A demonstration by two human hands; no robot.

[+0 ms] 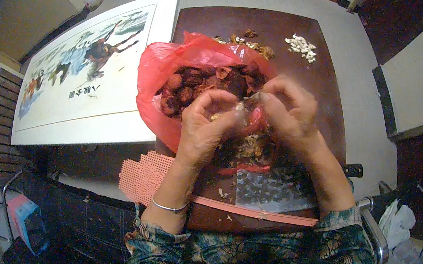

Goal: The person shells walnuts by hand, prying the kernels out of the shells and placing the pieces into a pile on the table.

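My left hand (213, 119) pinches a small pale piece (239, 106) between thumb and forefinger. Close beside it, my right hand (290, 107) holds a thin, greyish scrap (252, 98) at its fingertips; blur hides whether the two bits are joined. Both hands are over the near side of an open red plastic bag (150, 75), filled with brown, wrinkled, roundish dried pods or fruits (190, 82). Below the hands lie yellowish-brown husk fragments (254, 145). A pile of white kernels or pieces (301, 47) sits at the table's far right, with brown scraps (251, 43) behind the bag.
On the dark brown table (213, 19), a pink plastic fly swatter (151, 174) lies under my left forearm. Nearby is a clear patterned plastic sheet (273, 191). A white panel with a horse painting (96, 59) covers the left side. A black handle (353, 170) juts past the right edge.
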